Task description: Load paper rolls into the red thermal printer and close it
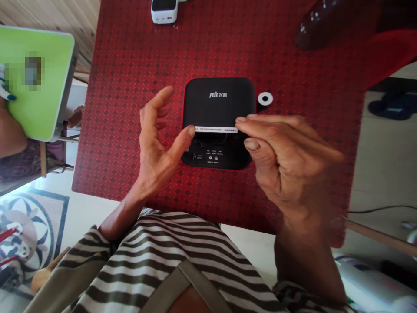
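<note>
A black printer, its lid marked FEIE, lies on the table. A white warning strip runs along the lid's lower edge, above a dark slot and a panel with small buttons. My left hand is open at the printer's left side, fingers spread, its thumb tip by the strip's left end. At the right side, my right hand has its index fingertip by the strip's right end. The thumb is apart from that finger, with nothing visible between them. Just right of the printer stands a small white paper roll with a dark core.
The table has a red patterned cover. A white device with a dark screen sits at the far edge, and a dark bottle lies at back right. At left, a person's arm is beside a green-topped table.
</note>
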The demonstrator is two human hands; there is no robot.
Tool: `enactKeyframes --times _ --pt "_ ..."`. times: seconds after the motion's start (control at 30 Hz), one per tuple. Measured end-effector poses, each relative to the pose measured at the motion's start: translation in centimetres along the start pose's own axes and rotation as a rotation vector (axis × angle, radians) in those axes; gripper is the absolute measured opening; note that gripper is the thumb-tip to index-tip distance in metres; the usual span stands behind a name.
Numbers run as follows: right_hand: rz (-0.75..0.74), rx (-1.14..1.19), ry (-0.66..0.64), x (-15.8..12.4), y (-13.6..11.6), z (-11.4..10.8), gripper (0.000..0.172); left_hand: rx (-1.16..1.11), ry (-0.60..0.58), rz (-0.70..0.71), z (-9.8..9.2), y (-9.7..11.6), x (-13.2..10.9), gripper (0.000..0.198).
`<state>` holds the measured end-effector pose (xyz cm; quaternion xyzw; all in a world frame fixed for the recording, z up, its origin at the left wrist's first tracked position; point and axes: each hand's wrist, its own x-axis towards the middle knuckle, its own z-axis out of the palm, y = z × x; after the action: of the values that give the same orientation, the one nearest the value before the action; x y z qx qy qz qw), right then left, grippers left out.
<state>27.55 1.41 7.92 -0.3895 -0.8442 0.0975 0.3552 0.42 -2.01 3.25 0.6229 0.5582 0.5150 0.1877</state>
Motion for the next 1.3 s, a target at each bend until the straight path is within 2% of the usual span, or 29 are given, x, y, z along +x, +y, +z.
enactKeyframes --times 0.1,0.2,0.3,0.4,0.5,0.6,0.67,0.77,0.83,1.0,1.13,1.3 --pt "0.03 0.012 -0.023 0.1 -0.3 -0.3 0.041 -0.025 -0.133 -0.08 0.4 -2.0 -0.6 0.081" --pt "0.006 0.005 -0.003 0.3 -0.4 -0.5 0.035 -0.082 -0.206 -0.149 0.6 -2.6 -0.8 0.081" --pt "-0.028 -0.036 -0.026 0.6 -0.1 -0.6 0.029 -0.226 -0.214 -0.25 0.6 -1.7 -0.2 0.08" --pt "-0.091 -0.122 -0.046 0.9 0.1 -0.5 0.034 -0.305 -0.21 -0.352 0.4 0.0 0.8 0.082" --pt "-0.119 -0.179 -0.072 1.3 -0.4 -0.3 0.042 -0.284 -0.18 -0.337 0.2 1.0 1.5 0.069" --pt "-0.138 -0.168 -0.084 1.4 -1.4 -0.2 0.049 -0.305 -0.145 -0.306 0.2 0.9 1.6 0.055" --pt "-0.142 -0.151 -0.079 1.3 -1.7 -0.2 0.043 -0.337 -0.14 -0.309 0.1 0.6 1.6 0.052" --pt "-0.15 -0.189 -0.059 1.1 -1.5 -0.1 0.02 -0.315 -0.173 -0.306 -0.1 0.5 1.7 0.049" --pt "-0.185 -0.232 -0.047 0.9 -1.1 -0.3 0.015 -0.319 -0.19 -0.298 -0.3 0.7 1.8 0.049" --pt "-0.225 -0.296 -0.093 0.5 -1.0 -0.9 0.024 -0.423 -0.159 -0.328 0.1 1.3 1.8 0.047" --pt "-0.278 -0.293 -0.006 -0.1 -1.1 -0.4 0.025 -0.424 -0.115 -0.348 0.3 1.8 1.8 0.043" --pt "-0.325 -0.396 0.005 -0.7 -0.5 0.2 0.02 -0.343 -0.168 -0.324 0.0 1.6 1.9 0.044"
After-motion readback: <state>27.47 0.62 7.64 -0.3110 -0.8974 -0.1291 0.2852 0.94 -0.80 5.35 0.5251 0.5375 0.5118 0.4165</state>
